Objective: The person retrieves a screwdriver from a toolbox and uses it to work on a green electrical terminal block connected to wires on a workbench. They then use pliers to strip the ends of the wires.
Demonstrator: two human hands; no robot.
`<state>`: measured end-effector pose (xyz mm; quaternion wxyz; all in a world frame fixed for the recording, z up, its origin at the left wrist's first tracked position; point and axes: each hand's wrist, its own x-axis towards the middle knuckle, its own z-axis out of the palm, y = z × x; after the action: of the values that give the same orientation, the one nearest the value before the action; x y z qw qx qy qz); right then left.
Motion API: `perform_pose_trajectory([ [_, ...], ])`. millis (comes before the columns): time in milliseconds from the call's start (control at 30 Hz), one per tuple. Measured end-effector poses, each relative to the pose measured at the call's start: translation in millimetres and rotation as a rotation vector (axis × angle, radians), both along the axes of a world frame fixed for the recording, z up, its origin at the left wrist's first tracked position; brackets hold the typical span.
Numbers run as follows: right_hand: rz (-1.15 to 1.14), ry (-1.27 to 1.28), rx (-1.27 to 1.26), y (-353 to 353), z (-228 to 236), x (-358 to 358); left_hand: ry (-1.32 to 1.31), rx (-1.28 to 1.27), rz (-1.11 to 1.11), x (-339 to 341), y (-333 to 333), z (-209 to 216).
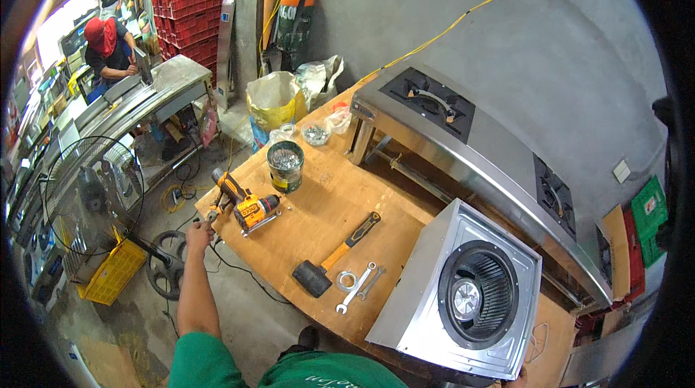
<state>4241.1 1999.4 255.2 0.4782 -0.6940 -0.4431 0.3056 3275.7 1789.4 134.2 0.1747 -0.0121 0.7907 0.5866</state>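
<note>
My left hand [198, 237] reaches to the left edge of the wooden table, its fingers closed round a small dark metal piece too unclear to name. Just beyond it lies an orange and black cordless drill [252, 207]. A square sheet-metal blower housing [413, 301] with a round black-rimmed fan opening stands on the table's near right side. Only a sliver of my right hand [518, 380] shows, at the housing's lower corner; most of its fingers are hidden. Left of the housing are a rubber mallet [336, 255], two wrenches [356, 288] and a metal ring [347, 281].
A dark can [285, 166] and a bowl of small hardware [316, 133] stand farther back on the table [304, 221]. A steel stove [492, 142] runs along the wall. At left are a pedestal fan [93, 196], floor cables and a person [108, 51] at another bench.
</note>
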Motion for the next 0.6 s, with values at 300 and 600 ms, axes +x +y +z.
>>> perform_pose_trajectory([
  [300, -0.067, 0.045, 0.095, 6.3, -15.2, -24.3, 0.404, -0.241, 0.012, 17.0, -5.1, 118.0],
  [600, 0.090, -0.066, 0.248, -4.3, -39.3, 24.7, 1.038, -0.652, -0.128, 41.1, 12.3, 197.7],
])
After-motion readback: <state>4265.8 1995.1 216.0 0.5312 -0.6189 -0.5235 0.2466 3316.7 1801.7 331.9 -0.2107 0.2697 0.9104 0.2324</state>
